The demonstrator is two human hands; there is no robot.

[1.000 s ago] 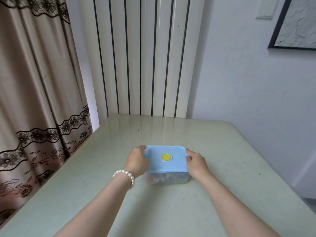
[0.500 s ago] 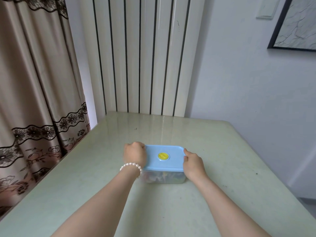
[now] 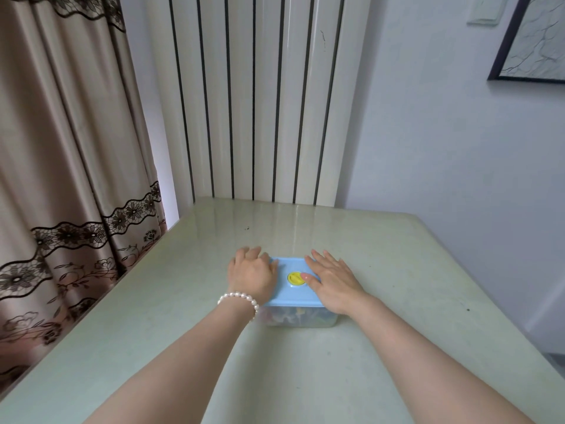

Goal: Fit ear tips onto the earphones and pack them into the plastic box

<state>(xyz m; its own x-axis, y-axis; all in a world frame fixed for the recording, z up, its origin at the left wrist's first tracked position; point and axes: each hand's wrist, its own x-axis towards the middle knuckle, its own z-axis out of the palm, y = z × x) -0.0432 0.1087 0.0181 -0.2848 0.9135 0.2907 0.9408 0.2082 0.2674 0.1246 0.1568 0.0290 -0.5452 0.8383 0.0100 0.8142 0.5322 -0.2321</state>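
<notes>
Single view only: head-worn wide-angle camera, looking forward and down across the table from its near edge. Both forearms enter from the bottom of the frame; the hands and the box sit near centre, within arm's reach. Far end faces the ribbed panel and wall corner. Curtain at left, picture frame upper right. Straight lines bow toward the edges.

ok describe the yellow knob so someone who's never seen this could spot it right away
Start at the pale green table by the ribbed white panel; the only box on it is clear with a blue lid. Both hands lie flat on that lid, the left hand with a pearl bracelet, the right hand bare. The knob is the small round yellow disc at the lid's centre, touched by the right thumb.
</notes>
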